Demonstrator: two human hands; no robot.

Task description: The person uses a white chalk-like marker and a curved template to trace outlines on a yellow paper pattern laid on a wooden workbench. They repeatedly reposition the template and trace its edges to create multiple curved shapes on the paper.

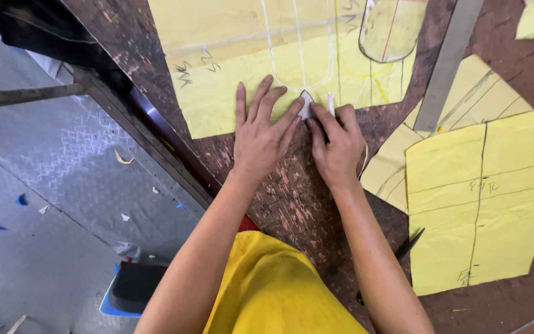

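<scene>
Worn brown table [292,204]: left hand [261,133] flat, right hand [336,145] pinching chalk [330,104] (yellow patterns [477,198] beside).

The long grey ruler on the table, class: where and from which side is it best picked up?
Probably at the ruler's bare middle, pinching across its narrow width from above. It lies flat and aslant on the table, its lower end on a yellow pattern piece and its top running out of view. The right hand, holding a white marker, is nearer than the left hand.
</scene>
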